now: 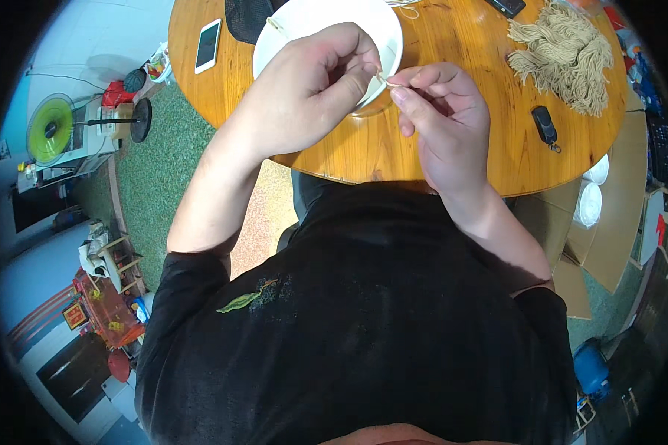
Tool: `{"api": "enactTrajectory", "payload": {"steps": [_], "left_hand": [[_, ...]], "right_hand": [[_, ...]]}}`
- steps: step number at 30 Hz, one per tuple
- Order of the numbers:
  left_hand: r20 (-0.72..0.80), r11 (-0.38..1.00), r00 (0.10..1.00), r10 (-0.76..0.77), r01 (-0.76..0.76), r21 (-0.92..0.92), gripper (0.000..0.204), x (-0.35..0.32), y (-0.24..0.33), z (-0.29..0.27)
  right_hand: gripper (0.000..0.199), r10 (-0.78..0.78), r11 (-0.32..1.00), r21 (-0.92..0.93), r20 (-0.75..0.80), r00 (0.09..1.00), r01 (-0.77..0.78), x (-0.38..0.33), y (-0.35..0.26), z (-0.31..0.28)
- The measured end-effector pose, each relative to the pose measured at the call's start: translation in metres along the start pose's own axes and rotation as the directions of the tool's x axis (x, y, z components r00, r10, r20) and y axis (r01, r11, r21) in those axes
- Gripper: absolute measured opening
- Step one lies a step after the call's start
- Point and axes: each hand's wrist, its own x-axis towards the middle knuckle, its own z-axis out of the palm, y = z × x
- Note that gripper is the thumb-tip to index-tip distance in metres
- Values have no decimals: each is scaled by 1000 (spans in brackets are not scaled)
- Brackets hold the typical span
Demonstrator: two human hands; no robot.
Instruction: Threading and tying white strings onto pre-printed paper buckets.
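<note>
Above the near side of a white bowl (388,33), my two hands meet over a short length of thin beige cord (387,81). My left hand (315,85) is closed, its thumb and fingertips pinching one part of the cord. From the other side, the thumb and index finger of my right hand (449,111) pinch the cord too, while its other fingers curl loosely. Whether the cord is knotted between the fingertips is too small to tell. Another short pale strand (276,27) lies at the bowl's left rim.
On the round wooden table (349,159) lie a white phone (208,46), a black mesh item (246,18), a heap of beige cord (564,55), a car key fob (544,124) and a black device (508,6). Cardboard (612,222) stands right of the table, a fan (52,128) far left.
</note>
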Motion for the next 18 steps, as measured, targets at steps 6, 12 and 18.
{"api": "enactTrajectory", "payload": {"steps": [6, 12, 18], "left_hand": [[-87, 996, 996, 27, -19, 86, 11, -3, 7, 3], [-118, 991, 990, 79, -65, 119, 11, -2, 5, 6], [-109, 983, 991, 75, -55, 175, 19, 0, 6, 11]], "right_hand": [[9, 85, 993, -82, 23, 996, -83, 2, -6, 0], [10, 16, 979, -201, -29, 999, -21, 1, -9, 11], [8, 44, 919, -390, -42, 998, -57, 1, -16, 8]]}}
